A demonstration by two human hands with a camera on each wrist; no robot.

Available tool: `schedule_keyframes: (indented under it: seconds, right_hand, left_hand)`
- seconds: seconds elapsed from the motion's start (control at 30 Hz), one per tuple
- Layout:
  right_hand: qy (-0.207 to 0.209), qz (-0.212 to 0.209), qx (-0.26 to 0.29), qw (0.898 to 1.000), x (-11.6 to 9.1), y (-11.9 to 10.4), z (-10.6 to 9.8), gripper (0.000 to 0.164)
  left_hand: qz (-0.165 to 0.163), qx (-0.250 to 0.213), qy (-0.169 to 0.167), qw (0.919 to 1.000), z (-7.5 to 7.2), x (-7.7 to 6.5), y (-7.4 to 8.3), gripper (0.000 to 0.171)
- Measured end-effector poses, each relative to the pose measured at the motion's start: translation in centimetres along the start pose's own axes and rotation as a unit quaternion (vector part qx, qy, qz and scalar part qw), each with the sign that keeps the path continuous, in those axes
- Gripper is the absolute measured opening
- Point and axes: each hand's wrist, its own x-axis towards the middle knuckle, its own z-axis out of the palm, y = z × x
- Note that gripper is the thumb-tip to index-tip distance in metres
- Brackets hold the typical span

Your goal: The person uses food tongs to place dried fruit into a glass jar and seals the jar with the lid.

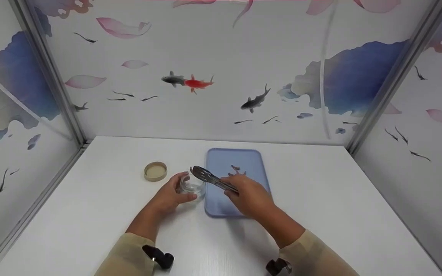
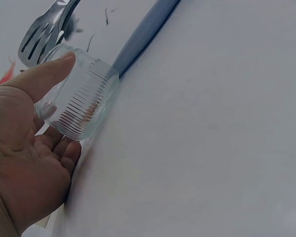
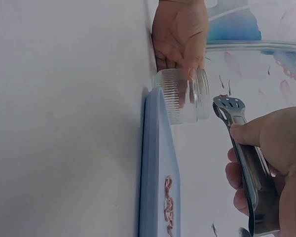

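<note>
My left hand [image 1: 171, 195] grips a clear glass jar [image 2: 89, 94] with ribbed sides, fingers round one side and thumb across the other. The jar stands upright at the tray's left edge. Held in my right hand [image 1: 251, 193] is a pair of metal tongs [image 3: 249, 163] with slotted ends. Their tips are above the jar's mouth, with a small reddish-brown piece [image 1: 191, 170] at the end. Several similar brown pieces [image 3: 168, 202] lie on the blue tray [image 1: 221, 207]. An orange-brown shape shows through the jar's ribbed wall in the left wrist view.
A round tan lid [image 1: 155, 171] lies on the white table [image 1: 109, 184], left of the jar. Printed panels [image 1: 213, 111] with fish and petals enclose the table at the back and both sides.
</note>
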Motion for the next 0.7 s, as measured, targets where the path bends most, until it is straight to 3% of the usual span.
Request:
schedule_keyframes:
  seconds: [0.4,0.7]
  right_hand:
    - [-0.005,0.036,-0.007,0.999,-0.09,-0.29,0.1,0.06]
    - [-0.001,0.026,0.004,1.0,-0.09,0.18,-0.16,0.063]
  left_hand:
    - [-0.001,0.007,0.004,1.0,0.11,0.09,-0.2,0.093]
    - [-0.01,0.012,0.008,0.9998,0.26,0.1,-0.06,0.094]
